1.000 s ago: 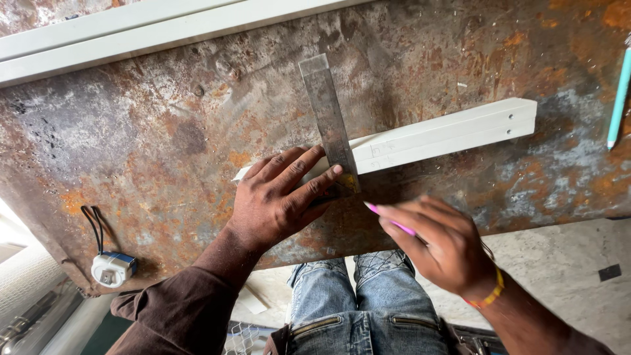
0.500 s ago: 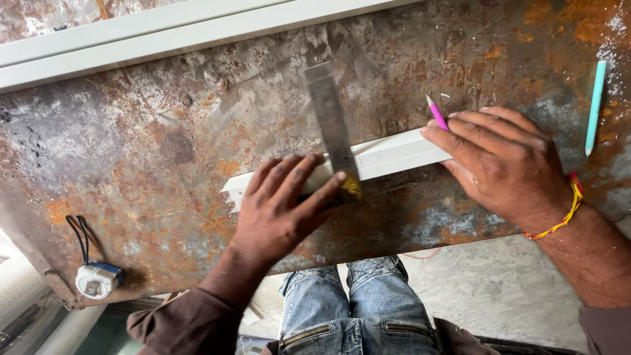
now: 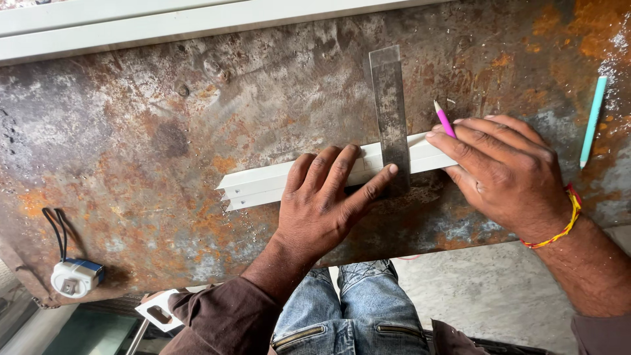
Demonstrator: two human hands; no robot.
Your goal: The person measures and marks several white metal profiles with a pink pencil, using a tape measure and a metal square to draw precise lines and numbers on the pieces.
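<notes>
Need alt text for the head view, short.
Left hand presses a metal square across a white strip on a rusty table, while the right hand holds a pink pencil beside the blade. A teal pencil lies at right.

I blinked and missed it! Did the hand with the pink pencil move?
Yes. The right hand with the pink pencil went from the near table edge up onto the white strip, right of the steel square.
</notes>
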